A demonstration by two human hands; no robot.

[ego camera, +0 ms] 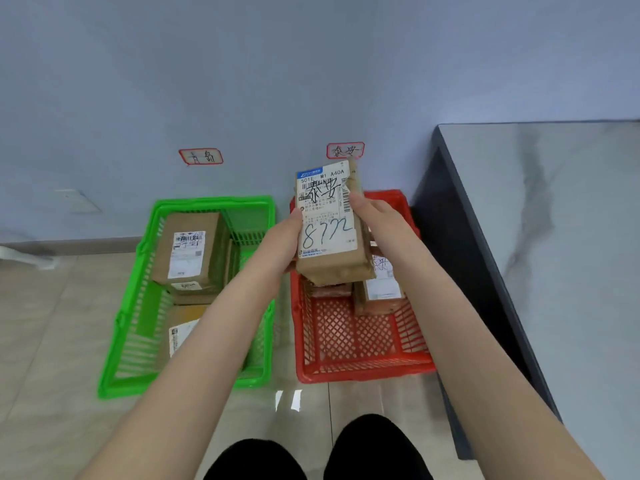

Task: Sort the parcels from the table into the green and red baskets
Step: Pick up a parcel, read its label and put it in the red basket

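I hold a brown cardboard parcel [329, 230] with a white shipping label and handwritten marks above the red basket [363, 368]. My left hand [282, 240] grips its left edge and my right hand [372, 213] grips its right edge. The red basket sits on the floor and holds other brown parcels [379, 289], partly hidden behind the held one. To its left the green basket [138, 341] contains several brown labelled parcels [188, 251].
A grey marble-look table [561, 237] stands at the right, its dark edge next to the red basket. Two red-framed paper labels are stuck on the wall, one [201, 156] above the green basket and one [345, 150] above the red. Beige tiled floor lies around the baskets.
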